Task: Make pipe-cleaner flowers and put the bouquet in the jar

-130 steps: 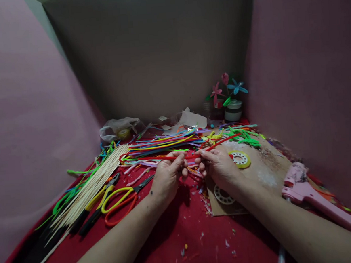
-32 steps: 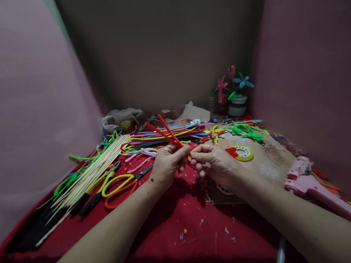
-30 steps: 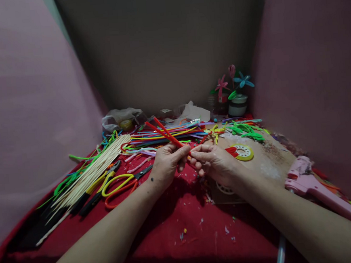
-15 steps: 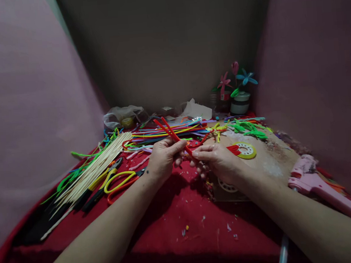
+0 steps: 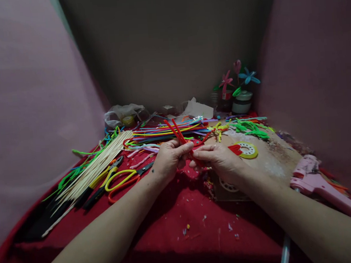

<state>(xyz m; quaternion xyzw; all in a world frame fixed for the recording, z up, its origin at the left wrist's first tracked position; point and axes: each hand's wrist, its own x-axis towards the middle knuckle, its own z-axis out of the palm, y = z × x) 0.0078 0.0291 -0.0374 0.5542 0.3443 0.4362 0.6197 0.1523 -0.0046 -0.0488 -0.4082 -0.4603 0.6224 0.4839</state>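
Note:
Red pipe cleaners (image 5: 175, 131) stick up between my two hands over the middle of the table, their upper ends spread in a narrow V. My left hand (image 5: 171, 156) pinches them between thumb and fingers. Close beside it, my right hand (image 5: 212, 157) grips the lower part, which its fingers mostly hide. Just past my right hand, a bunch of red pieces (image 5: 234, 148) lies against a yellow tape roll (image 5: 249, 150) on a cardboard sheet (image 5: 266, 173).
Bamboo sticks (image 5: 96, 166), pliers (image 5: 110, 173) and scissors (image 5: 123, 180) lie at left. Behind my hands spread coloured pipe cleaners (image 5: 163, 132). A pink glue gun (image 5: 311, 173) sits at right. Green pieces (image 5: 250, 129) and a pot (image 5: 242, 102) with pipe-cleaner flowers are at the back right.
Both hands have drawn slightly closer together around the red pipe cleaners, whose tips shifted a little right. The whole view has also moved slightly.

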